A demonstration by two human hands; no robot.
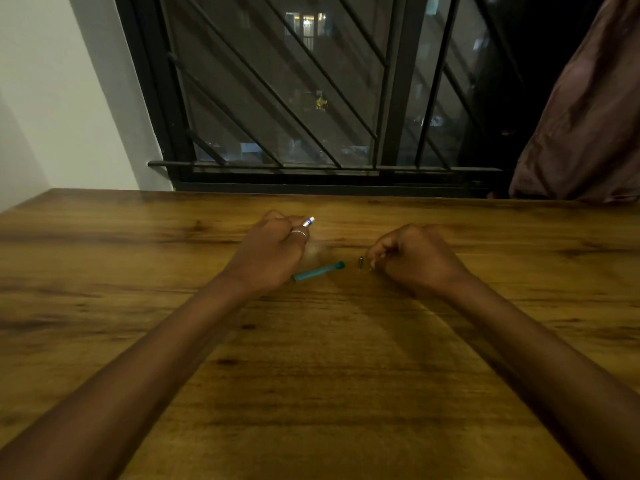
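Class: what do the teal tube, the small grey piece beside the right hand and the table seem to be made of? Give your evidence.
Teal tube: probably plastic, uniform matt colour. Small grey piece: possibly metal, with a pale glint; too small to be sure. Table: wood or wood-look laminate, brown grain streaks and knots with a soft sheen.

Left hand [273,251]: one thin, silver-coloured ring [299,233], a plain narrow band catching a bright glint, worn on a finger close to the knuckle; which finger cannot be told for certain. Right hand [415,258]: bare, with a pale fingernail tip showing at the finger ends. Left forearm [156,341] and right forearm [536,341]: both uncovered along the whole length in view, from the lower picture edge to the wrist, and slender in build. Finer detail is too soft to read.
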